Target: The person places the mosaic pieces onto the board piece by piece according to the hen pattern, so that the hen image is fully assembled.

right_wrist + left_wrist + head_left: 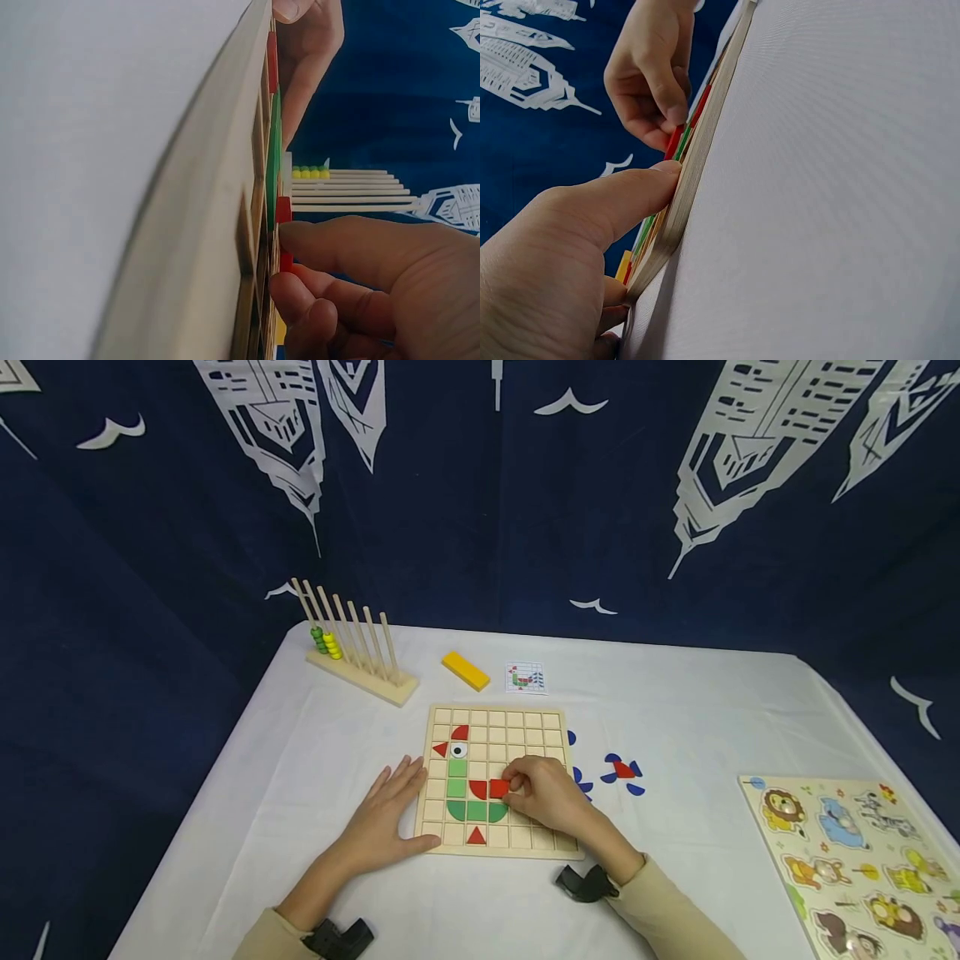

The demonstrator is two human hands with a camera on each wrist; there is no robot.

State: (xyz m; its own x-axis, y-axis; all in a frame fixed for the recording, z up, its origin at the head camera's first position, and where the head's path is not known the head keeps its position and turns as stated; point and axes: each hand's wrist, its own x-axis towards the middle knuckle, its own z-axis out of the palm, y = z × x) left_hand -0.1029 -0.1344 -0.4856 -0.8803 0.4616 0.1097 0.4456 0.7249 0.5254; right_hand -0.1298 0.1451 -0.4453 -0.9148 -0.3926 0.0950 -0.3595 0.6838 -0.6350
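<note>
A wooden grid board (535,837) lies on the table with flat coloured pieces in its cells, forming a bird shape. My right hand (551,792) pinches a red square (498,788) at its cell, beside a red quarter-circle (477,789). In the right wrist view, thumb and finger are at the red square (286,260). With fingers extended, my left hand (386,816) rests against the board's left side, its thumb on the near left corner. Green pieces (476,811), a red triangle (476,836) and an eye piece (458,749) sit in other cells.
Several blue pieces (635,789) and a red piece (623,769) lie right of the board. Behind it are a pattern card (526,677), a yellow block (466,671) and a peg rack (360,677) with beads. An animal puzzle (855,860) lies at the right.
</note>
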